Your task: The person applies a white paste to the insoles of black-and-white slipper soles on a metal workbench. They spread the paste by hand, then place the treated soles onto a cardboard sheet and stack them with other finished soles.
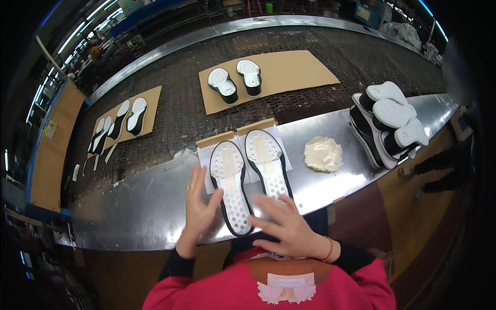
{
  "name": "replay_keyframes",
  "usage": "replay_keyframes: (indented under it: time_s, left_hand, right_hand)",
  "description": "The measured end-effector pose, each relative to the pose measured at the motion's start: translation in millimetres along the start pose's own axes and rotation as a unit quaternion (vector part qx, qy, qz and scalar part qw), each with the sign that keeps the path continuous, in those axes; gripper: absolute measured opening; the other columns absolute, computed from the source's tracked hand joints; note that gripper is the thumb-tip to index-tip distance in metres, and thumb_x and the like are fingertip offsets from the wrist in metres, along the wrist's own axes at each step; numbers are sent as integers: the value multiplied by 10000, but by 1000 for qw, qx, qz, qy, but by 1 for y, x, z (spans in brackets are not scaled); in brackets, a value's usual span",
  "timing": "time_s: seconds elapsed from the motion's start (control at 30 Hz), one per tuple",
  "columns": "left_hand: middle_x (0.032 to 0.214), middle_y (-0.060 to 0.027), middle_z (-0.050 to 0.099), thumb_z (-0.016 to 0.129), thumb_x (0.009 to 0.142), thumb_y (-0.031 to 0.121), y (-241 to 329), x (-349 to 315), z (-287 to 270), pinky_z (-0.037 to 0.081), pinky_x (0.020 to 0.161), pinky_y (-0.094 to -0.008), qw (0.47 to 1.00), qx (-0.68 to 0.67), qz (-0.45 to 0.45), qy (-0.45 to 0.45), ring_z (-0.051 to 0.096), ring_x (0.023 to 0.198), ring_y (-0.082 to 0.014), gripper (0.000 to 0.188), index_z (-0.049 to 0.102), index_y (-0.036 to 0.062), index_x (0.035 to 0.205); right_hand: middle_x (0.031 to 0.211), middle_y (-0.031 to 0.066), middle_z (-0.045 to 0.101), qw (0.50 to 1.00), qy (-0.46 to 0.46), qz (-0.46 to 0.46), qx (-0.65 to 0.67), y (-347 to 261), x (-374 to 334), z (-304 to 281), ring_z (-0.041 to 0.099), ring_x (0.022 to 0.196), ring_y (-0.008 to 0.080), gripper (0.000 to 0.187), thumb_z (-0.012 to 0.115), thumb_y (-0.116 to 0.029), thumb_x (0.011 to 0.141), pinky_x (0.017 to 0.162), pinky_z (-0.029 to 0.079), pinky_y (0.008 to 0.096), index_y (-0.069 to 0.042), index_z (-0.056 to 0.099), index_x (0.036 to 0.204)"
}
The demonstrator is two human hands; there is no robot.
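Observation:
Two long shoe soles lie side by side before me, white and dimpled inside with black rims: the left sole point(237, 204) and the right sole point(266, 157). White paper sheets point(205, 181) show under them. Beside the left sole's outer edge is my left hand point(200, 209), fingers stretched upward and the thumb apart, holding nothing. My right hand point(284, 227) is spread over the heel end of the right sole, partly hiding it and slightly blurred. Its fingertips come near the left sole's heel; whether they touch either sole I cannot tell.
Right of the soles sits a round cream-coloured, film-like lump point(323, 154) on the metal ledge point(139, 206). Farther right, several soles are stacked point(395, 113). Across the dark mesh belt point(175, 77) lie cardboard sheets point(299, 72) bearing more soles point(223, 85). A person's legs point(439, 168) show at right.

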State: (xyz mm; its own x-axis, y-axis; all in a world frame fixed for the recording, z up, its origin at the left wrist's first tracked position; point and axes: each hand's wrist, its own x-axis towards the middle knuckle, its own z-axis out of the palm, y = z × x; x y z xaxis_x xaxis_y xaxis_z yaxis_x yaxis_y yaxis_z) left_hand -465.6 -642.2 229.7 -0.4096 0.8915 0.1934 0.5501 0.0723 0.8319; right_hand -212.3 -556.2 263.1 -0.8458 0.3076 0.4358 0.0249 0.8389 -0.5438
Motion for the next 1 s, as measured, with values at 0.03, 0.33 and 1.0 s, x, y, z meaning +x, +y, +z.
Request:
replay_keyframes:
  time_s: [0.03,0.33,1.0]
  left_hand:
    - [1593,-286,158,665,898,372,2,-19,6,67,1165,-585,999,-2,-37,3,137,1497,-395,760,374,-54,1457]
    - [1534,-362,214,729,850,347,31,-61,67,114,1151,-605,992,11,-123,-8,193,1456,-466,986,142,-79,1517]
    - [1249,-144,572,611,930,-11,107,0,119,418,1006,-296,893,-422,-79,-136,546,1172,-171,453,392,-37,1326]
  right_hand:
    - [1516,233,357,998,49,49,11,5,-11,-1,403,1361,368,657,785,-277,769,1084,307,516,-95,544,1353]
    - [1424,281,438,956,210,199,46,36,-39,61,502,1232,419,633,849,-111,662,1008,420,439,-49,601,1242]
    - [812,178,625,911,376,165,-41,46,24,-118,618,726,295,309,767,-188,745,660,482,362,39,633,905]
